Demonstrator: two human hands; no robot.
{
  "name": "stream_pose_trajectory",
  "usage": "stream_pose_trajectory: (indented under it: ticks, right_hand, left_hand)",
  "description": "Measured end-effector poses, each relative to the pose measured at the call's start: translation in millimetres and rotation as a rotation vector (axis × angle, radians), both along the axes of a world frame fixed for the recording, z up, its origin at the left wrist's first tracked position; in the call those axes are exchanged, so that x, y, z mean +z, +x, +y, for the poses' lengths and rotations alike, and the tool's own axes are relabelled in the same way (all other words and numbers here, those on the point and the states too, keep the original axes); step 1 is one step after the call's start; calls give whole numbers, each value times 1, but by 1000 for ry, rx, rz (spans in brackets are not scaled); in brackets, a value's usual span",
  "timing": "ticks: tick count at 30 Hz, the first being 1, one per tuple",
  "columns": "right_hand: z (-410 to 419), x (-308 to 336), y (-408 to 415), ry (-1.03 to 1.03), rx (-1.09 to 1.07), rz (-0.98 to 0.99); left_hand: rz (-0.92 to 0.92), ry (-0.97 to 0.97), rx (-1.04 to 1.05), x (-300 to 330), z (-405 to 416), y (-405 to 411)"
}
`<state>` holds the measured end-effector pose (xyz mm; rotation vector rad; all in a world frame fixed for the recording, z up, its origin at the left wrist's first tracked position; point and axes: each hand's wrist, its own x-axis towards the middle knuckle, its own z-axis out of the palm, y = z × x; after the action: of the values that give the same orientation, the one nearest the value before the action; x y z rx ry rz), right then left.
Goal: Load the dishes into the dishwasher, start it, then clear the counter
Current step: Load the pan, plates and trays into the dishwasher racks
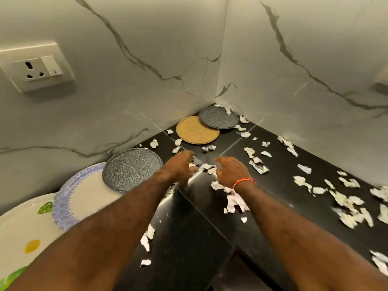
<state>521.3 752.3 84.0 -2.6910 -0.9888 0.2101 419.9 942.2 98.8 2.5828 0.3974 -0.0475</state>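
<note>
A wall socket [36, 70] sits on the marble wall [126, 91] at the far left. Below it, plates lie in a row on the black bench [189, 238]. At the near left is a big white plate [23, 232] with green and yellow marks. Next comes a plate with a blue rim [84, 198], which lies partly over the white one. A speckled grey plate [131, 168] lies partly on the blue one.

The left hand [181, 162] reaches out just to the right of that grey plate. The grip of this hand is curled, with the fingers bent down over some torn paper bits [204, 166]. I cannot tell if it holds any bits or only touches them. The plates are not in this hand. The grey plate is just beside the left wrist.

The same little heap of paper bits lies between the two hands. The right hand [233, 172] has its fingers curled like a claw beside the heap. I cannot tell if this grip holds a bit of paper. An orange band [243, 181] is around the right wrist.

Further back, near the corner, lie a yellow plate [197, 130] and a second grey plate [219, 117]. The grey one lies partly over the yellow one. Both are well apart from the hands.

More scraps of torn paper [346, 202] are spread over the bench to the right.
</note>
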Motion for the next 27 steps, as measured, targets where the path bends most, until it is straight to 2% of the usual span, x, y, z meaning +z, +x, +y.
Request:
stream_pose_trajectory:
  ticks: [7, 11, 14, 17, 22, 24, 27]
  right_hand:
    - [77, -25, 118, 25, -47, 69]
    - [111, -45, 165, 15, -179, 63]
    - [130, -55, 185, -70, -249, 22]
    - [137, -68, 191, -98, -244, -26]
    - [132, -72, 186, -25, -264, -3]
    - [129, -67, 185, 2, -279, 30]
    - [127, -60, 182, 55, -302, 82]
  left_hand:
    - [64, 11, 93, -31, 64, 95]
    - [43, -45, 250, -49, 88, 133]
    - [-6, -142, 507, -59, 103, 162]
    - [-64, -245, 660, -63, 112, 182]
    - [-110, -588, 920, -54, 119, 193]
    - [-122, -697, 973, -54, 124, 190]
    - [-150, -825, 941, -45, 121, 180]
